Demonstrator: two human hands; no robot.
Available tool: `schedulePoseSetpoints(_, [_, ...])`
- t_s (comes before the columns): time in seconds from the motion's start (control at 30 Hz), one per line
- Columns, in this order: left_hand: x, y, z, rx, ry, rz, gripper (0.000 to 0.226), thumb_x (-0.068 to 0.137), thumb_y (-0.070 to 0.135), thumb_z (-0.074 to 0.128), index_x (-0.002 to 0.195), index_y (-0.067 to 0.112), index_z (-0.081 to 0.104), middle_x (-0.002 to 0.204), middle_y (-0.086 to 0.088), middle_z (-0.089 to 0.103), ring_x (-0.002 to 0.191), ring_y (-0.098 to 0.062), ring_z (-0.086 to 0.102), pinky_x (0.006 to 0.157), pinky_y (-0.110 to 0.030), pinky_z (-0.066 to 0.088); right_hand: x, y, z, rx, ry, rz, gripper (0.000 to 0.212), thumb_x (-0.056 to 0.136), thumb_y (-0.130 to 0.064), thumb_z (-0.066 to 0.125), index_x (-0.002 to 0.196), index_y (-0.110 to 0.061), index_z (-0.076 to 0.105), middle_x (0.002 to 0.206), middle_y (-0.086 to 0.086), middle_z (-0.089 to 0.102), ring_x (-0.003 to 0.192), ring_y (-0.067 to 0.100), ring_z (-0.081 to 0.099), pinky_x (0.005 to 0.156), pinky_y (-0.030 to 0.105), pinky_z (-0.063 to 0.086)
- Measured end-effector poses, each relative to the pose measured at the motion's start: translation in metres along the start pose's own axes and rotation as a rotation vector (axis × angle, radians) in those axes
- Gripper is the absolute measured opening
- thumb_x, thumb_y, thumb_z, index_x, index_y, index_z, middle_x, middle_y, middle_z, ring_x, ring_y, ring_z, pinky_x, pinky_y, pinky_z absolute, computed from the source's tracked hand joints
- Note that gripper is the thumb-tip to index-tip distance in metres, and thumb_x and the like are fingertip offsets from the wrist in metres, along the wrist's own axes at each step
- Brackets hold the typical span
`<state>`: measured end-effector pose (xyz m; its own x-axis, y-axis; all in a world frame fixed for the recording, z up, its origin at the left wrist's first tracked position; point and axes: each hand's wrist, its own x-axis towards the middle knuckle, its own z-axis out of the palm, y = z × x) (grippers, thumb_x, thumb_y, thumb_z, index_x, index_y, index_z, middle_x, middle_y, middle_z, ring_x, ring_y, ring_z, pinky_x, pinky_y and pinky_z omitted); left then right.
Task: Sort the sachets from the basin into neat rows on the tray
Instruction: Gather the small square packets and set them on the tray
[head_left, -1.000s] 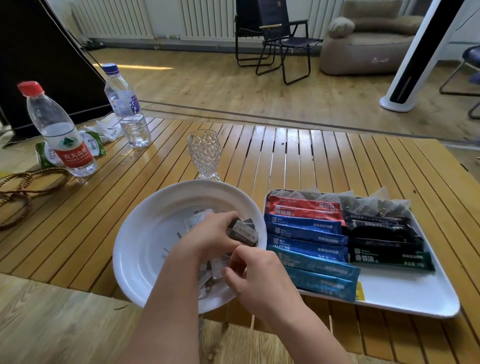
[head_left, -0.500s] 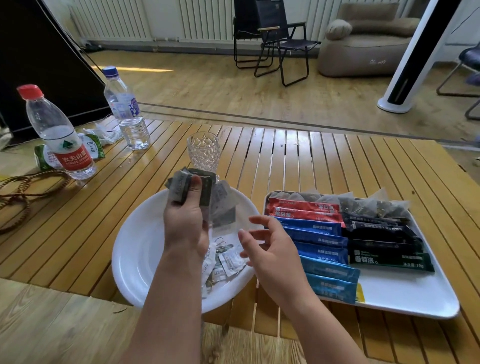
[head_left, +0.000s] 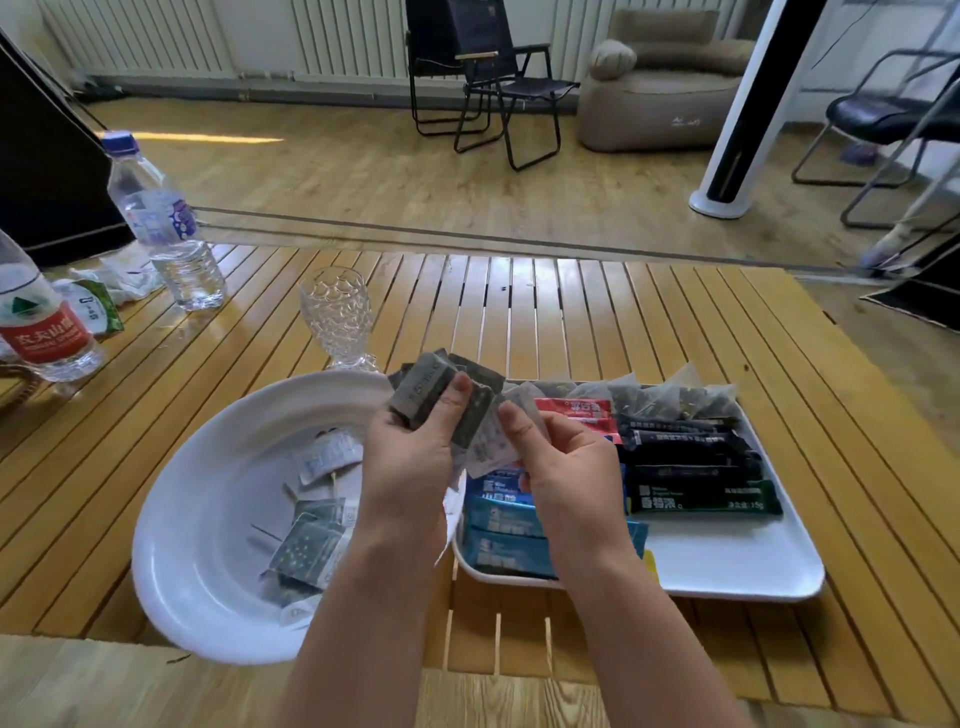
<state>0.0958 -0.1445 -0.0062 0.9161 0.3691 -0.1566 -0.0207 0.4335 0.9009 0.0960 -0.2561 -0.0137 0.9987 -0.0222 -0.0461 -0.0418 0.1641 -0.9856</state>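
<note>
On the far left of the wooden slat desk (head_left: 519, 322) stands a water bottle with a red label (head_left: 39, 332). Behind it sits a green packet (head_left: 98, 312). A second water bottle with a blue cap (head_left: 156, 218) stands a bit farther back. Near the middle is a bumpy clear glass (head_left: 337, 317), just behind the basin.

The white round basin (head_left: 197, 545) sits at the near edge of the desk. A few small sachets in the basin (head_left: 311, 530) lie at its bottom. Some are white, and some are dark with tiny dots.

The left hand (head_left: 410, 457) is held up above the basin's right rim. Its fingers and thumb are curled round a bunch of small grey sachets (head_left: 426, 395), which fan out at the top. The right hand (head_left: 566, 467) is just beside it. Its thumb and fingers pinch a pale see-through sachet (head_left: 488, 447) at the edge of that bunch.

On the right is the white tray (head_left: 753, 566). Long stick sachets lie on it in neat rows. The red sticks (head_left: 571, 408) are at the back, and the blue sticks (head_left: 498, 525) are in front of them. Next to these lie the black sticks (head_left: 691, 457), with a dark green one nearest. Along the far edge of the tray sit see-through tea bags (head_left: 649, 395).
</note>
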Motion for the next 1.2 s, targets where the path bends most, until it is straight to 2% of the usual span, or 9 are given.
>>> schedulePoseSetpoints(0.2, [-0.001,0.000,0.001,-0.113,0.124,0.008,0.010,0.087,0.021,0.064,0.094,0.026,0.059,0.078,0.006,0.075,0.086,-0.013,0.070,0.069,-0.029,0.054,0.008,-0.014,-0.045,0.010,0.172,0.023,0.008,0.081,-0.034,0.069,0.084,-0.026,0.067,0.084,-0.002,0.072,0.086,0.013,0.067,0.061,0.021,0.054])
schedulePoseSetpoints(0.3, [0.000,0.000,0.004,-0.115,0.140,0.030,0.011,0.089,0.021,0.063,0.092,0.030,0.058,0.085,0.005,0.073,0.091,-0.015,0.068,0.075,-0.031,0.053,0.011,-0.020,-0.088,-0.034,0.274,0.056,0.009,0.086,-0.021,0.069,0.082,-0.024,0.062,0.088,0.005,0.068,0.088,0.021,0.066,0.064,0.034,0.053])
schedulePoseSetpoints(0.4, [0.004,-0.004,0.007,-0.104,0.151,0.035,0.012,0.088,0.022,0.063,0.095,0.030,0.057,0.094,0.002,0.071,0.095,-0.015,0.067,0.080,-0.033,0.053,0.009,-0.024,-0.129,-0.261,0.330,0.135,0.021,0.087,-0.010,0.065,0.070,-0.020,0.059,0.090,0.010,0.066,0.081,0.025,0.057,0.060,0.033,0.045])
schedulePoseSetpoints(0.53, [0.008,-0.006,0.011,-0.090,0.152,0.032,0.012,0.089,0.022,0.063,0.097,0.028,0.056,0.093,0.003,0.071,0.091,-0.013,0.068,0.080,-0.032,0.054,0.004,-0.022,-0.153,-0.501,0.220,0.281,0.022,0.084,-0.023,0.071,0.081,-0.002,0.064,0.077,0.013,0.066,0.076,0.029,0.059,0.072,0.040,0.049])
schedulePoseSetpoints(0.67, [0.008,-0.009,0.013,-0.078,0.131,0.026,0.012,0.089,0.021,0.064,0.096,0.029,0.058,0.083,0.007,0.074,0.087,-0.011,0.071,0.074,-0.030,0.055,-0.004,-0.021,-0.155,-0.680,0.015,0.468,0.030,0.082,-0.048,0.069,0.085,-0.018,0.071,0.082,-0.002,0.073,0.083,0.011,0.070,0.085,0.035,0.054])
schedulePoseSetpoints(0.73, [0.008,-0.010,0.013,-0.078,0.125,0.026,0.013,0.089,0.021,0.064,0.095,0.030,0.058,0.081,0.008,0.075,0.088,-0.011,0.071,0.072,-0.029,0.055,-0.004,-0.021,-0.156,-0.688,0.007,0.459,0.006,0.086,-0.025,0.071,0.091,-0.020,0.071,0.088,0.000,0.073,0.080,0.009,0.071,0.077,0.028,0.057])
schedulePoseSetpoints(0.83, [0.008,-0.009,0.011,-0.083,0.120,0.022,0.014,0.088,0.021,0.065,0.097,0.028,0.058,0.080,0.008,0.076,0.085,-0.010,0.073,0.071,-0.027,0.056,0.001,-0.012,-0.158,-0.805,0.125,0.422,0.016,0.083,-0.004,0.070,0.089,-0.018,0.066,0.086,0.005,0.071,0.077,0.016,0.070,0.067,0.027,0.057])
schedulePoseSetpoints(0.97, [0.007,-0.008,0.013,-0.104,0.129,0.009,0.014,0.088,0.019,0.065,0.099,0.024,0.058,0.079,0.007,0.076,0.083,-0.009,0.073,0.066,-0.024,0.058,0.007,-0.003,-0.155,-0.936,0.170,0.431,0.019,0.077,-0.010,0.077,0.079,-0.023,0.063,0.086,0.000,0.068,0.085,0.019,0.067,0.078,0.039,0.058])
schedulePoseSetpoints(1.2, [-0.004,-0.008,0.026,-0.109,0.090,-0.041,0.016,0.087,0.020,0.065,0.101,0.019,0.058,0.079,0.002,0.076,0.078,-0.012,0.074,0.055,-0.023,0.056,0.009,0.000,-0.144,-1.071,0.162,0.418,0.021,0.077,-0.020,0.079,0.083,-0.021,0.058,0.082,-0.001,0.061,0.075,0.010,0.056,0.056,0.022,0.045])
